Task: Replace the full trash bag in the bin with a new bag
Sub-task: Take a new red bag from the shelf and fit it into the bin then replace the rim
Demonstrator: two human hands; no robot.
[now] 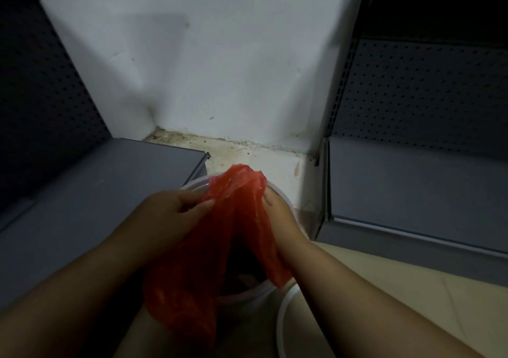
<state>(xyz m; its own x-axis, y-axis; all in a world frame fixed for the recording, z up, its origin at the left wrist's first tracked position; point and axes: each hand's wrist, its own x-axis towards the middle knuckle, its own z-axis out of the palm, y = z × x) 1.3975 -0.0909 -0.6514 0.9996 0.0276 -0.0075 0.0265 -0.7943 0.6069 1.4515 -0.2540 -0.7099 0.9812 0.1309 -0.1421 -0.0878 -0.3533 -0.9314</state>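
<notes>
A thin red plastic bag hangs between both hands over a round white bin on the floor. My left hand pinches the bag's left edge near its top. My right hand grips the right edge, its fingers partly hidden by the plastic. The bag spreads apart in the middle and shows the bin's dark inside. Its lower part droops over the bin's near rim and my left forearm. The bin's contents are too dark to make out.
Grey metal shelving stands close on the left and another shelf unit on the right, both with perforated back panels. A white wall closes the corner behind. A white curved ring lies on the beige floor beside the bin.
</notes>
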